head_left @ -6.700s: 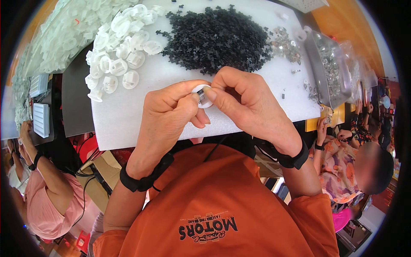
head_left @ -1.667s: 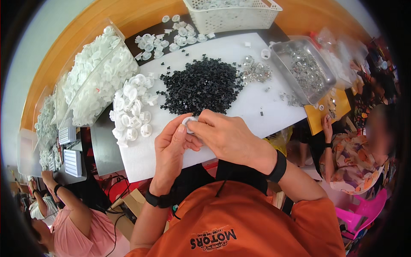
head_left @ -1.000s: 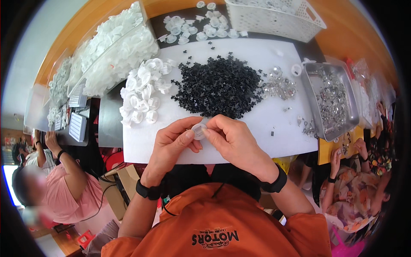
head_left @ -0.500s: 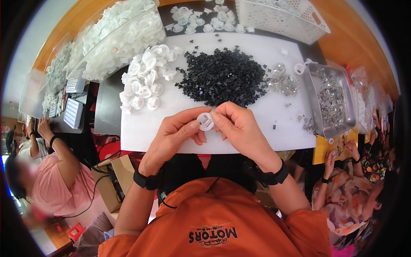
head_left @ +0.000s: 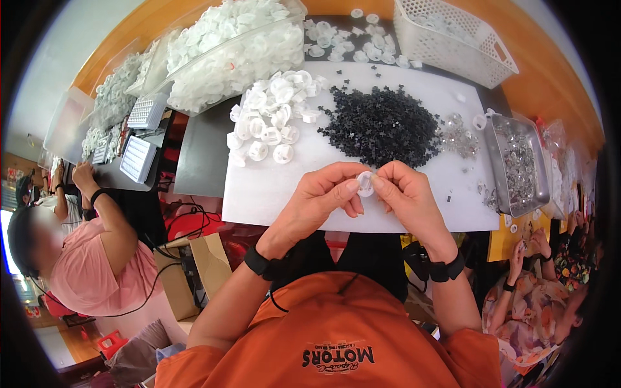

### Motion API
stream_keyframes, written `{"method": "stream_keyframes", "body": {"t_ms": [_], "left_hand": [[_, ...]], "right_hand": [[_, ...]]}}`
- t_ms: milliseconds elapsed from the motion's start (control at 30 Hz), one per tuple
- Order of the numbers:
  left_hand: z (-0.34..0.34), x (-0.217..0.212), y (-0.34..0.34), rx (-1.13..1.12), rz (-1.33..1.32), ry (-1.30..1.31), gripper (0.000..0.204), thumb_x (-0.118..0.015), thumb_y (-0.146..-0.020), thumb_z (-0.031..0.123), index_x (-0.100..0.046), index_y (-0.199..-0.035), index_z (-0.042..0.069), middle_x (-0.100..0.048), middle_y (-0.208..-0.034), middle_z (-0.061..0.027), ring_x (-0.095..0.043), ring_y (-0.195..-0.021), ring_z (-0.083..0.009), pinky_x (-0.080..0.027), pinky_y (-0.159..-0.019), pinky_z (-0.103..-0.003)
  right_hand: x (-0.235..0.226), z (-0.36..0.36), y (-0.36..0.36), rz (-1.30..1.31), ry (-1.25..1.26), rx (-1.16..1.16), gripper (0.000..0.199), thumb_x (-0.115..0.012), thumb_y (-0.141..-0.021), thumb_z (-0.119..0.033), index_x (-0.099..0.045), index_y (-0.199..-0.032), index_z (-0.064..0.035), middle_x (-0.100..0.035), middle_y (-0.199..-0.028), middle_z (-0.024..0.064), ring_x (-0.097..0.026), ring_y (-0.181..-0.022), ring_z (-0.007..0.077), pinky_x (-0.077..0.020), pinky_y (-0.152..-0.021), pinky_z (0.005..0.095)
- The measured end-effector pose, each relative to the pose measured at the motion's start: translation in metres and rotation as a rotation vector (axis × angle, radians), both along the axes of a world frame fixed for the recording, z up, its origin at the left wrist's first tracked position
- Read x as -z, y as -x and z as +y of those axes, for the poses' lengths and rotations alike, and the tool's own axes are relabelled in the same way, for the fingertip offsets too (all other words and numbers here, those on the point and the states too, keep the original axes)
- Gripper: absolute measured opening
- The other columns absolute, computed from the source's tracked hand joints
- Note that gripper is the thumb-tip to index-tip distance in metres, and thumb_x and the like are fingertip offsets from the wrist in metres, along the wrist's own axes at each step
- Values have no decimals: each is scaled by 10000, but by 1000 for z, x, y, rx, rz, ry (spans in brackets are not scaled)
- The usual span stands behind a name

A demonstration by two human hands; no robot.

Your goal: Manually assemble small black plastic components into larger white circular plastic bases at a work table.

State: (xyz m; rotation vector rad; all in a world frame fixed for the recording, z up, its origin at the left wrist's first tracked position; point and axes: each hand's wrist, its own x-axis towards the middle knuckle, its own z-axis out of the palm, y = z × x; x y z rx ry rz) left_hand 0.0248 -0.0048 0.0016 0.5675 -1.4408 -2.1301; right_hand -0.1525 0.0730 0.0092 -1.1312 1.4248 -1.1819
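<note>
Between my two hands is a small round white plastic part, its slotted face turned up. My left hand is closed, pinching the part's left edge between thumb and fingers. The thumb and forefinger of my right hand press on its right edge; whether they also hold a smaller piece is hidden. Just beyond my fingertips lies a heap of small black cross-shaped pieces. To its left is a pile of similar white round parts, and to its right a small heap of clear and shiny metal pieces.
A white sheet covers the table. A large clear bin of white parts stands far left, a white perforated basket far right. The metal tray holds shiny pieces. Co-workers sit left, in a pink top, and right.
The whole view has shifted, so table and hands appear further right. Both hands keep their pinch on the round white part, and the right thumb covers more of its edge.
</note>
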Motion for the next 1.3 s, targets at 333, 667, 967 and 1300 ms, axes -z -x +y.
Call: {"method": "stream_keyframes", "body": {"t_ms": [333, 667, 967, 1300], "left_hand": [[0, -1, 1, -49, 40, -25, 266, -548, -940, 131, -572, -1160, -16, -630, -951, -64, -603, -765, -109, -511, -692, -246], [0, 4, 2, -111, 47, -22, 327, -534, -954, 176, -555, -1205, -33, -640, -951, -96, -629, -798, -145, -523, -698, -267], [-2, 4, 4, -87, 11, -56, 325, -511, -970, 181, -554, -1198, -46, -638, -902, -96, -633, -745, -147, -526, -662, -263], [-6, 4, 2, -33, -2, -85, 331, -536, -955, 174, -561, -1195, -52, -648, -958, -116, -649, -798, -169, -541, -706, -275]], "right_hand": [[-9, 2, 2, -55, -15, -12, 174, -547, -938, -172, -556, -844, -26, -504, -697, -40, -437, -622, 29, -375, -536, 202], [-1, 1, 1, -68, 27, -16, 140, -564, -924, -142, -572, -856, -20, -508, -719, -49, -396, -631, 23, -336, -535, 199], [-2, -2, 1, -45, -19, -16, 149, -570, -925, -141, -574, -863, -6, -515, -728, -45, -400, -641, 33, -351, -547, 209], [-8, -3, 2, -26, -62, -26, 162, -571, -924, -131, -557, -823, -5, -462, -685, -52, -363, -622, 34, -320, -521, 212]]}}
